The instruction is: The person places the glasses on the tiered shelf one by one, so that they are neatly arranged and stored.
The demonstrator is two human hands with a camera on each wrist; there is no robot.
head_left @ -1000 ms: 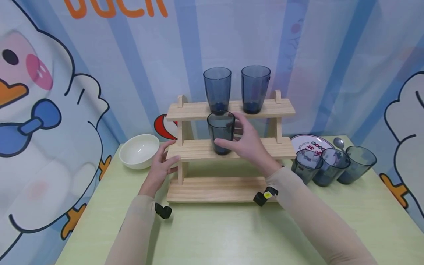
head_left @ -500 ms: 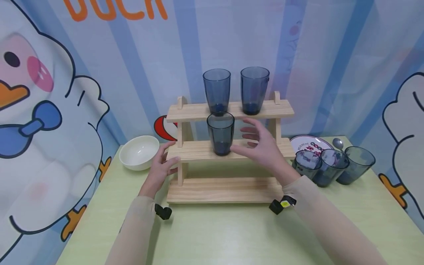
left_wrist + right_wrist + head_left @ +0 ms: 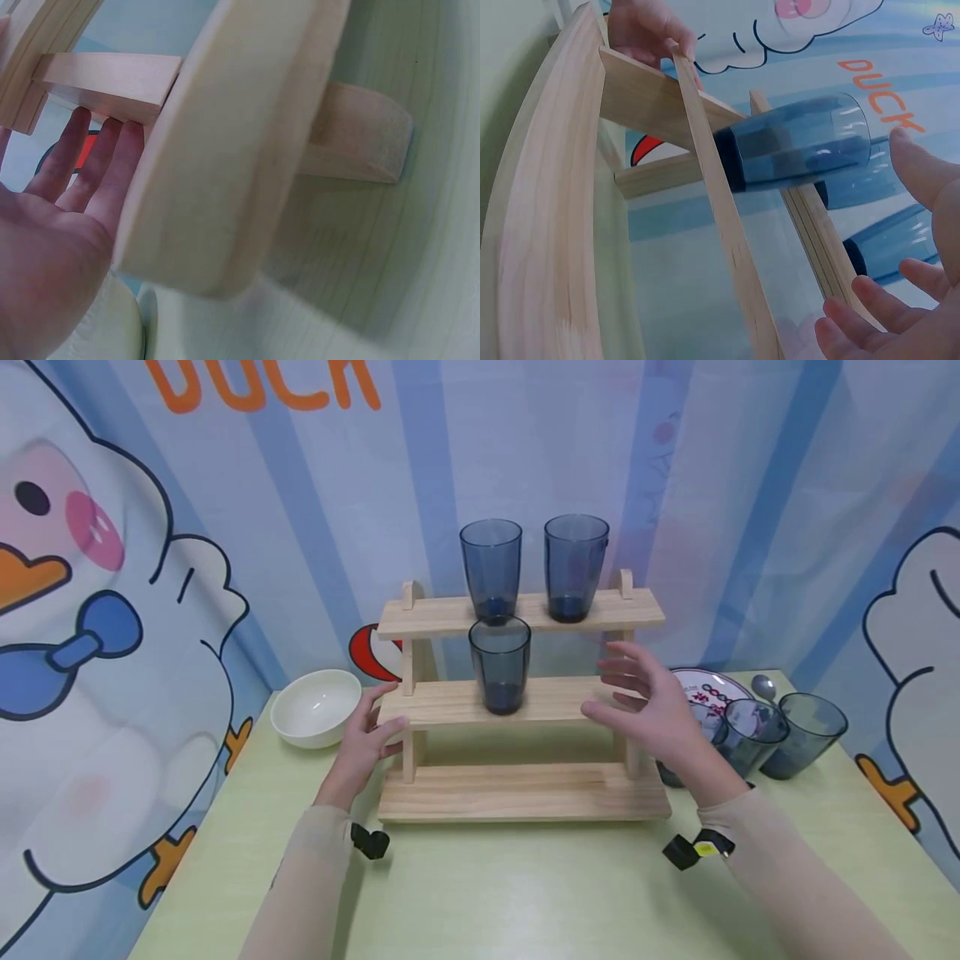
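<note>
A tall blue-tinted drinking glass [image 3: 500, 668] stands upright on the middle shelf of a three-tier wooden rack [image 3: 487, 789]. Two more glasses, a left one [image 3: 491, 564] and a right one [image 3: 576, 564], stand on the top shelf. My left hand [image 3: 360, 742] grips the rack at the left end of the middle shelf; in the left wrist view several fingertips touch a wooden crosspiece [image 3: 109, 79]. Apart from the glass, my right hand [image 3: 663, 714] hovers by the rack's right side, fingers spread and thumb apart, holding nothing; the right wrist view also shows these fingers [image 3: 881, 304].
Right of the rack, three more glasses stand close together, including a middle one [image 3: 752, 739] and a right one [image 3: 806, 735]; my right hand partly hides the leftmost. Behind them lie a patterned plate [image 3: 738, 683] and a spoon [image 3: 763, 687]. A white bowl [image 3: 315, 706] sits left.
My right hand has let go of the glass on the middle shelf and moved right, away from it. The glass stays there. My left hand has kept its place.
</note>
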